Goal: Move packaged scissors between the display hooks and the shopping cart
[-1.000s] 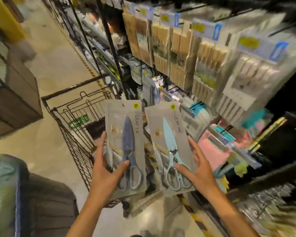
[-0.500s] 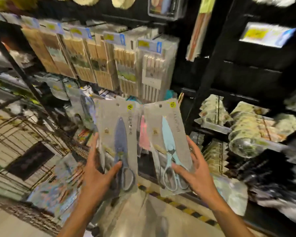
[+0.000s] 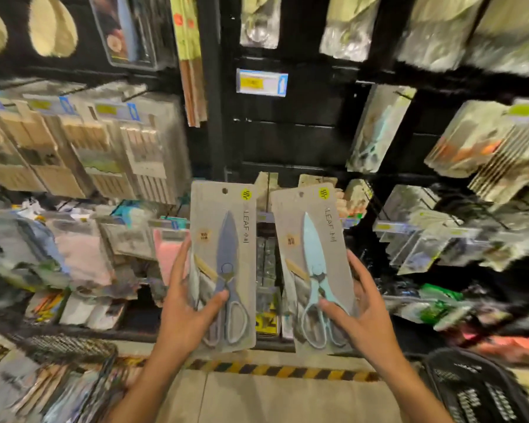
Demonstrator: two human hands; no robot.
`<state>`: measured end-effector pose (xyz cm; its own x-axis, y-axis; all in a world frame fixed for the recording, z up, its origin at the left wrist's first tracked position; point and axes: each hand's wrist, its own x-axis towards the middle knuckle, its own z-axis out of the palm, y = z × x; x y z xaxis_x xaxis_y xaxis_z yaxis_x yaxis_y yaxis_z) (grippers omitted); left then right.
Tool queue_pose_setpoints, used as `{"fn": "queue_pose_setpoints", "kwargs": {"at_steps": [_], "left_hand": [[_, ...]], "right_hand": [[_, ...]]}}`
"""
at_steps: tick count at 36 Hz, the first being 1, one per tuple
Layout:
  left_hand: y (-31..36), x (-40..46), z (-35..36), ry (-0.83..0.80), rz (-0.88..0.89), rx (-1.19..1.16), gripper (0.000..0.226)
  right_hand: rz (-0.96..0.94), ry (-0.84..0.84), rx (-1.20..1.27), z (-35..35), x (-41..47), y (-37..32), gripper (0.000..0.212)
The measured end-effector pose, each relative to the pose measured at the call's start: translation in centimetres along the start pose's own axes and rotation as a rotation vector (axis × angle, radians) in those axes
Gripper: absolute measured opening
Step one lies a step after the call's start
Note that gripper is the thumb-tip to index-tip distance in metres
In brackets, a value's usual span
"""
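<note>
The left hand grips a carded pack of grey-blue scissors, thumb across the handles and fingers behind, while the right hand holds a pack of light-blue scissors the same way. Both packs stand upright, side by side, before a black display rack crowded with blurred hanging packets. A yellow-and-black hazard stripe edges the beige floor below.
</note>
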<state>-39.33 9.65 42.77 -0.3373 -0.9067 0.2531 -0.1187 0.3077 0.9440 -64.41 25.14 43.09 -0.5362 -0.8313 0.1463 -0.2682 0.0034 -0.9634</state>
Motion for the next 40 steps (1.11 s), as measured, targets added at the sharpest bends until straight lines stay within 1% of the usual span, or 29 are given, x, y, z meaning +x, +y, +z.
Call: {"fn": "queue_pose_setpoints", "kwargs": {"at_steps": [5,11,18,27,32,35,40], "left_hand": [[3.7,-0.5,6.8,-0.007,0.051,0.01,0.102],[7.5,-1.3,14.7,-0.056,0.122,-0.019,0.1],[10.5,-2.1,21.2,-0.071,0.149,-0.029,0.102],[12.7,-0.5,24.4,-0.071,0.162,-0.064,0.101],[13.1,2.1,25.3,-0.084,0.21,-0.022,0.1],[12.9,4.1,26.0,-0.1,0.214,-0.044,0.101],[12.1,7.5,27.0,-0.081,0.202,-0.127,0.098]], "right_hand": [[-0.033,0.059,0.031,-7.2,-0.5,0.7,0.089],[-0.081,0.115,0.042,-16.0,-0.8,1.7,0.087],[-0.116,0.132,0.056,-23.0,-0.3,2.6,0.091],[-0.115,0.14,0.079,-25.8,2.4,3.4,0.091],[-0.13,0.142,0.08,-26.3,5.1,3.1,0.092],[-0.139,0.151,0.083,-26.8,7.0,3.2,0.092],[-0.158,0.157,0.07,-27.2,10.6,3.0,0.092]]}}
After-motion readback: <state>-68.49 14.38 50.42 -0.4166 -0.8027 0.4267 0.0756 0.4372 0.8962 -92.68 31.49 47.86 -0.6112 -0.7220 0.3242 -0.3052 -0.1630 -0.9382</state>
